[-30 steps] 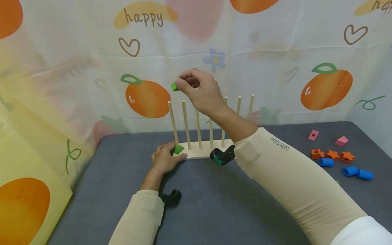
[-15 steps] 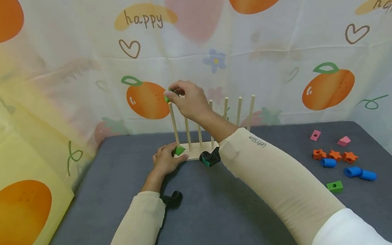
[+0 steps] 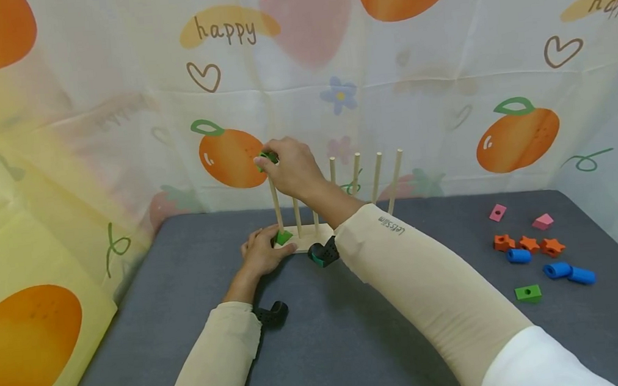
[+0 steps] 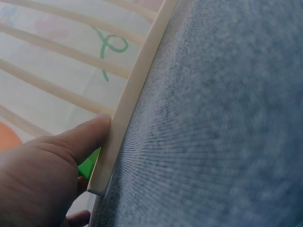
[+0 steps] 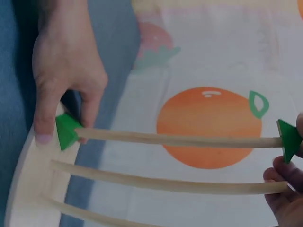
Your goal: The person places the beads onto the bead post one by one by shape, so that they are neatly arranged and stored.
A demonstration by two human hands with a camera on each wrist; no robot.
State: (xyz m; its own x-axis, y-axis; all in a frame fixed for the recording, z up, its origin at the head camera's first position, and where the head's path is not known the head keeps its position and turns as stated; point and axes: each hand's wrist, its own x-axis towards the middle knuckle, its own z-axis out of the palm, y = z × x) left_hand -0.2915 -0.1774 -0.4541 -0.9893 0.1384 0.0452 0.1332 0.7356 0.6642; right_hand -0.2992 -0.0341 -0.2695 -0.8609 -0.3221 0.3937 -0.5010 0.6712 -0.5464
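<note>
— What is the left hand (image 3: 261, 253) doing?
— It presses on the wooden rack (image 3: 306, 240), beside a green block (image 3: 282, 237) at the bottom.
— And the right hand (image 3: 291, 169)?
— It pinches another green block (image 3: 267, 157) on top of the first peg (image 3: 275, 202). I think it must slide straight down next.

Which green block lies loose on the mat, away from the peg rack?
The green block at right, below the blue cylinders; the other two sit on the leftmost peg.

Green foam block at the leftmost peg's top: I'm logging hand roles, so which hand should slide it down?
Right hand: it pinches that green foam block; left hand braces the wooden rack base.
</note>
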